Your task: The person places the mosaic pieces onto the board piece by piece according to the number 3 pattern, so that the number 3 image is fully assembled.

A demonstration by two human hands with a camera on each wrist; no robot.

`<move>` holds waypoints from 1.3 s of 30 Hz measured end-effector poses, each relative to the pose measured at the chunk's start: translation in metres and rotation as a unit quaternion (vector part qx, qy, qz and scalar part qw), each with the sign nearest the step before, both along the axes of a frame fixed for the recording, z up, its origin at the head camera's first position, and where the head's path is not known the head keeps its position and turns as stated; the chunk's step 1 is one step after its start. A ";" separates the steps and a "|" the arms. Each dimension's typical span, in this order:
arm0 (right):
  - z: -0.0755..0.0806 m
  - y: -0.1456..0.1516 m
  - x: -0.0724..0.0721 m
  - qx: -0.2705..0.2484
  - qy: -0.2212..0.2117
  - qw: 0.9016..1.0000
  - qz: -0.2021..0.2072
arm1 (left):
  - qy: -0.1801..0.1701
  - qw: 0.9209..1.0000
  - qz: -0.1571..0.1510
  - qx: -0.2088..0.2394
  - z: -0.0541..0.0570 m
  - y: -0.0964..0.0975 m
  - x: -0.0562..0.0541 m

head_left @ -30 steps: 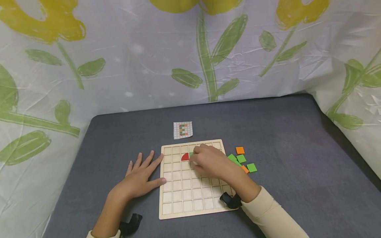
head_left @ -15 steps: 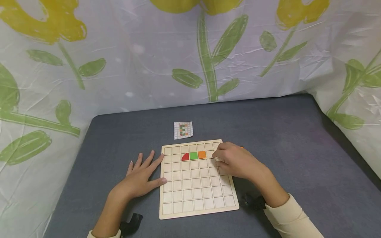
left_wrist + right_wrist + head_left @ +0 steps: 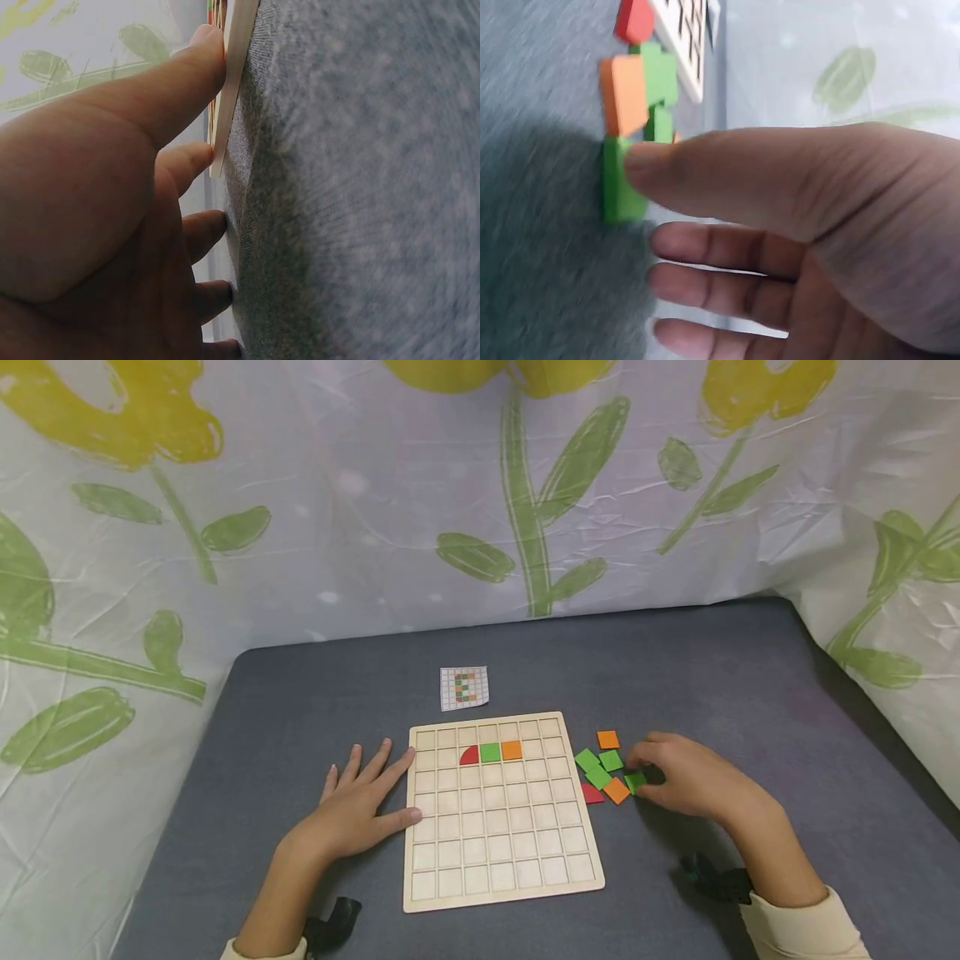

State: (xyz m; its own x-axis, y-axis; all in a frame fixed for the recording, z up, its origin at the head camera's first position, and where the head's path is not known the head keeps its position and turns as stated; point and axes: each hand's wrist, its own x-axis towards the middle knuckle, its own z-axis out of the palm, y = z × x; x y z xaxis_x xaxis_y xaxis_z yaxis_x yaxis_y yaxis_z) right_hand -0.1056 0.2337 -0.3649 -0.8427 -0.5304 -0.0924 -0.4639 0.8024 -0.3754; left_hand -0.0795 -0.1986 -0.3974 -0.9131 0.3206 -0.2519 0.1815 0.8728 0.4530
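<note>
A pale wooden grid board [image 3: 495,843] lies flat in the head view. In its second row sit a red quarter-circle tile [image 3: 469,755], a green square tile [image 3: 490,752] and an orange square tile [image 3: 512,750]. The left hand [image 3: 348,814] is spread beside the board, thumb and index fingertip touching its left edge. Right of the board, the right hand [image 3: 693,777] reaches down to a green square tile [image 3: 619,187]. Its thumb [image 3: 656,165] overlaps that tile in the right wrist view, with the other fingers loosely extended. The index fingertip is hidden there.
Loose tiles lie right of the board: several green ones [image 3: 598,777], orange ones [image 3: 617,790] and a red one [image 3: 592,793]. A paper pattern card [image 3: 464,688] lies behind the board on the grey table [image 3: 337,693]. A flowered curtain [image 3: 360,527] hangs at the back.
The right hand has left the board and moved right to the loose tiles. The green and orange tiles in the second row are uncovered. The left hand stays in place.
</note>
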 end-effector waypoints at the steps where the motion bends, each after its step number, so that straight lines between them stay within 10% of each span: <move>1: -0.001 0.003 0.001 0.003 -0.005 1.000 -0.004 | 0.000 1.000 0.000 0.000 0.000 0.000 0.000; 39: -0.010 -0.001 0.006 -0.046 0.073 0.996 0.038 | 0.006 1.000 0.002 0.004 0.001 0.001 0.000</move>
State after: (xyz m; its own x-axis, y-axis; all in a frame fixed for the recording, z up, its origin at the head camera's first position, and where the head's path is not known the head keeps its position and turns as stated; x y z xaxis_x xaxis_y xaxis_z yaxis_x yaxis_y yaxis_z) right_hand -0.0991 0.2324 -0.3746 -0.8012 -0.5929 0.0803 -0.5765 0.7290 -0.3691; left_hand -0.0792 -0.1978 -0.3969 -0.9170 0.3194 -0.2388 0.1837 0.8698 0.4580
